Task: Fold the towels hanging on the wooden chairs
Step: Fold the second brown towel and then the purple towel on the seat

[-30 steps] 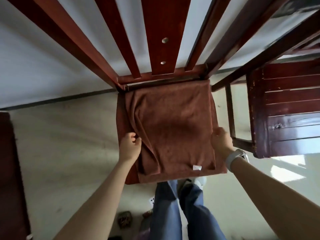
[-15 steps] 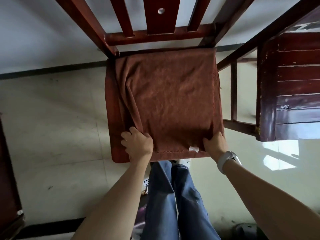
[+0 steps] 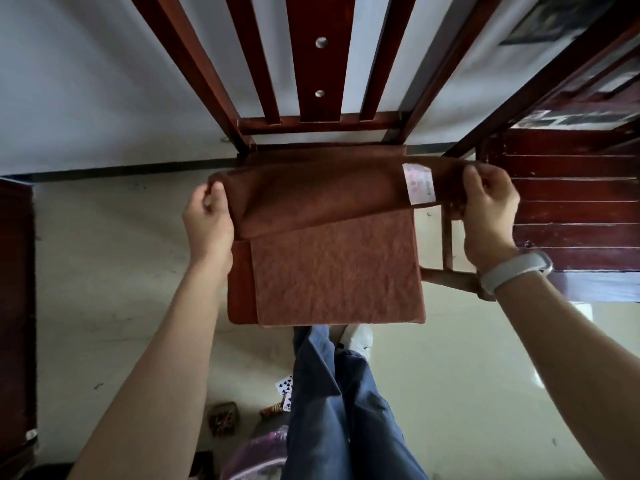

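While pinched (both hands [image 3: 207, 216]), towel [image 3: 332, 271] half-folded

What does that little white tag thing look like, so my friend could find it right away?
Start at the wooden chair in the middle, whose seat is covered by a brown towel. Follow the towel's lifted fold toward the right hand. Just beside that hand sits the tag, a small pale rectangle with faint pinkish print, the only light patch on the brown cloth.
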`<state>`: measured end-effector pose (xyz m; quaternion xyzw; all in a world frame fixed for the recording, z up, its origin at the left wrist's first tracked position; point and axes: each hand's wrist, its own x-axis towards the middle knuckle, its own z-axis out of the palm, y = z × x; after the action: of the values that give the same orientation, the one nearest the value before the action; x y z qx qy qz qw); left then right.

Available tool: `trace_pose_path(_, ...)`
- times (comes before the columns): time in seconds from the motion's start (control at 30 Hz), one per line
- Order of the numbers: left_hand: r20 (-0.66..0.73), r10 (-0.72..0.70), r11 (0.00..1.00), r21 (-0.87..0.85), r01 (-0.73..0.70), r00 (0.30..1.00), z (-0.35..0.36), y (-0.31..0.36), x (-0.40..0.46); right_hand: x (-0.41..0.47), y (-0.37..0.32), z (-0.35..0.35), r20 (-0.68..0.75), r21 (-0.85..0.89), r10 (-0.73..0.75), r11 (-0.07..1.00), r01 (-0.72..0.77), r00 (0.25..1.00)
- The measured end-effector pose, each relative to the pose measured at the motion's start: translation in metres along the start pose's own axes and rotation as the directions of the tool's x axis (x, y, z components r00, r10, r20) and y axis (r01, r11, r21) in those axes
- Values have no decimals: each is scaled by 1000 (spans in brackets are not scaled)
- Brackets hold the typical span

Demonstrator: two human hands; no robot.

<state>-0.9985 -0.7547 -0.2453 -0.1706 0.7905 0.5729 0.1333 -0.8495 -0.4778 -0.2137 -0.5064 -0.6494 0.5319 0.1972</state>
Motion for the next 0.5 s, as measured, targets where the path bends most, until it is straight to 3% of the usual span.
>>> trace_pose_path(0.1,120,-165,973,-142,181,979,-11,-16,-15,-12,11,-13,7,33,34,999,-35,999)
trace_pose_path(0.17,146,-400,891,-171,421,905,-18,-50,-30,-29,47,-20,55,-60,159,986,-155,986)
trace_pose_path(0.23,131,-562,808,-128,576,817,-26,-86,-49,-47,91,-29,103,-138,338,936,-323,936)
trace_pose_path(0.37,28,-649,760,67,646,760,-41,-145,-81,-71,166,-46,94,-269,600,784,-560,795)
trace_pose_path(0.5,-37,-629,767,132,627,777,-41,-175,-94,-76,206,-52,73,-442,632,714,-543,772)
